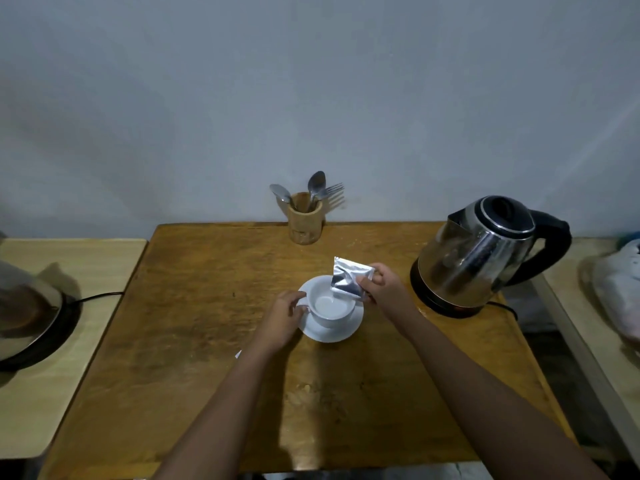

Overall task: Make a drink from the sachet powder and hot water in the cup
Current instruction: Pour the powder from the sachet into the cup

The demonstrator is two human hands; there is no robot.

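Head view is showing the right hand [382,285] pinching a foil sachet [349,277], tipping it over the white cup [330,306] on its saucer [349,332] mid-table [207,306]; the left hand [285,315] is gripping the cup's handle side. Judging by this, powder is going in, with hot water from the kettle [485,254] and stirring remaining. Falling powder is too faint to confirm.

Cups: one white cup [329,308]
Saucers: one saucer [349,332]
Sachets: one silver sachet [348,278]
Kettles: one steel kettle [481,254]
Holders: one wooden holder [305,221]
Spoons: two, a left spoon [281,194] and a right spoon [316,184]
Forks: one fork [331,190]
Hands: two, a left hand [282,318] and a right hand [384,285]
Tables: three, the brown table [207,306], a pale left table [86,271] and a pale right table [571,271]
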